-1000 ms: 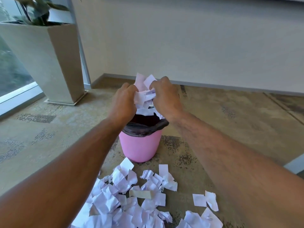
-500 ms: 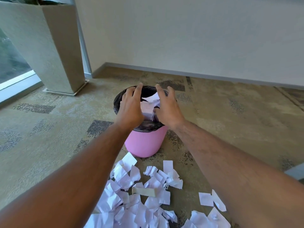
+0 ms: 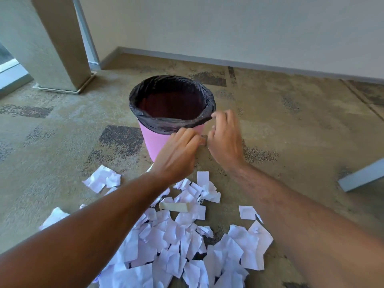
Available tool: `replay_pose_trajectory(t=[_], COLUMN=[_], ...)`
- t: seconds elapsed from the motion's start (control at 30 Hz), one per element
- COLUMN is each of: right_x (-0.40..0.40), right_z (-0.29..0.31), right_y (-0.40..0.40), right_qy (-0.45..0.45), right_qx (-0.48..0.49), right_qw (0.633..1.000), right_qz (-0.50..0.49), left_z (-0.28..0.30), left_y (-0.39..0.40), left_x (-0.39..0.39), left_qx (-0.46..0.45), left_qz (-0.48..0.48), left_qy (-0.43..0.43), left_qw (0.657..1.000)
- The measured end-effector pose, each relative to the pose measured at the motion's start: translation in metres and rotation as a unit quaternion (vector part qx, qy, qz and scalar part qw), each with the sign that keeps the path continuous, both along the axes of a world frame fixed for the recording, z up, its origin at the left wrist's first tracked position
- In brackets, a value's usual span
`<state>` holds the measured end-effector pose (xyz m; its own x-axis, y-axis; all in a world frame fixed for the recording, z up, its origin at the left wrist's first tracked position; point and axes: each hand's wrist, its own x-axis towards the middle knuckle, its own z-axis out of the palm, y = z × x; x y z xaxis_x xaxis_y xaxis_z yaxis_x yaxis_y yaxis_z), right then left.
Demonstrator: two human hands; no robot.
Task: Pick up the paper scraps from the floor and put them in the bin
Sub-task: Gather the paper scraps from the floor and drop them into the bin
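A pink bin (image 3: 152,140) with a black liner (image 3: 172,119) stands on the carpet. Its inside looks dark from here and no paper shows in it. My left hand (image 3: 176,154) hangs in front of the bin's lower right side, fingers loosely apart, holding nothing. My right hand (image 3: 225,140) is just right of the bin near its rim, fingers loosely curled, also without anything in it. A heap of white paper scraps (image 3: 178,235) lies on the floor under my forearms, with a beige strip (image 3: 173,206) among them.
A tall beige planter (image 3: 47,42) stands at the back left beside a window. The wall and its skirting (image 3: 249,64) run behind the bin. A pale board edge (image 3: 361,177) lies at the right. More scraps (image 3: 101,178) sit left of the heap.
My hands held a bunch of scraps above the bin, lowered it into the opening and let go. Both hands have since pulled back toward me, down in front of the bin.
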<state>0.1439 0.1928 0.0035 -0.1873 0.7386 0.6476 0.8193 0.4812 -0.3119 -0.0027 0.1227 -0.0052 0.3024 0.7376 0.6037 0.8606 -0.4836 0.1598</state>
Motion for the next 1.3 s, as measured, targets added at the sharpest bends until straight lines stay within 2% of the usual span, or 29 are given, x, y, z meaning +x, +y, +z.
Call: replay_pose_trajectory(t=[0.07, 0.17, 0.23, 0.33, 0.43, 0.5, 0.73, 0.87, 1.0, 1.13, 1.3], right_x=[0.013, 0.033, 0.043, 0.051, 0.049, 0.044, 0.026, 0.020, 0.014, 0.011, 0.017], right_z=[-0.019, -0.050, -0.071, -0.094, -0.110, -0.120, -0.146, -0.157, -0.166, -0.168, -0.162], right_y=[-0.010, -0.019, -0.022, -0.028, -0.034, -0.035, -0.024, -0.020, -0.023, -0.035, -0.065], right_qy=[-0.031, -0.169, -0.228, -0.281, -0.305, -0.311, -0.331, -0.358, -0.410, -0.402, -0.314], right_qx=[-0.041, -0.147, -0.259, -0.410, -0.495, -0.519, -0.528, -0.535, -0.494, -0.468, -0.438], right_qw=[0.999, 0.975, 0.938, 0.865, 0.810, 0.793, 0.780, 0.763, 0.765, 0.785, 0.840], right_qz=[-0.015, -0.007, 0.031, 0.072, 0.073, 0.073, 0.053, 0.054, 0.059, 0.058, 0.058], left_z=[-0.022, -0.052, -0.066, -0.089, -0.108, -0.118, -0.159, -0.176, -0.187, -0.174, -0.191], left_y=[-0.004, -0.005, -0.004, -0.001, 0.000, 0.001, 0.007, 0.008, 0.005, -0.006, -0.021], left_x=[0.003, 0.005, 0.004, 0.002, 0.004, 0.005, 0.007, 0.010, 0.014, 0.027, 0.027], left_qx=[-0.055, -0.145, -0.233, -0.370, -0.449, -0.473, -0.500, -0.538, -0.541, -0.461, -0.439], left_qz=[-0.029, -0.027, -0.002, 0.029, 0.043, 0.049, 0.084, 0.091, 0.097, 0.072, 0.077], left_qy=[0.032, 0.058, 0.081, 0.106, 0.133, 0.153, 0.195, 0.166, 0.167, 0.228, 0.137], left_qw=[0.998, 0.987, 0.969, 0.922, 0.882, 0.866, 0.839, 0.821, 0.819, 0.854, 0.884])
